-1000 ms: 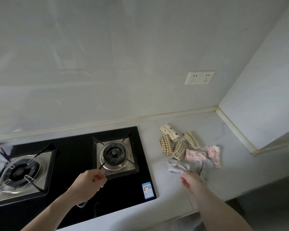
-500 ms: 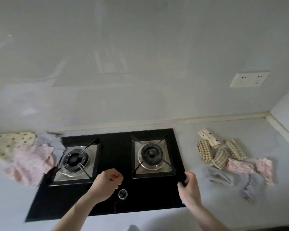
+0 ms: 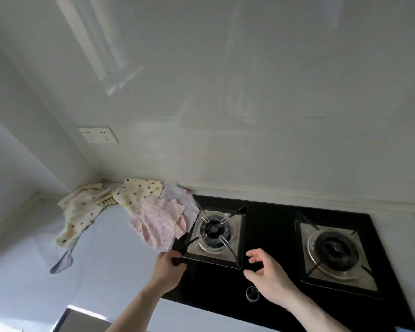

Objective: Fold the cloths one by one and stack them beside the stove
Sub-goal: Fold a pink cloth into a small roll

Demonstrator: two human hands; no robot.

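Both empty, loosely curled, the left hand (image 3: 169, 265) and right hand (image 3: 266, 275) are hovering over the stove (image 3: 273, 236), needing one corner of the pink cloth (image 3: 158, 221) heaped on the worktop (image 3: 101, 271).

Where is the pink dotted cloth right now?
In the head view, the pink cloth lies unfolded on the counter left of the stove, its edge at the left burner, just beyond the left hand.

Pink dotted cloth (image 3: 159, 224), perhaps floral
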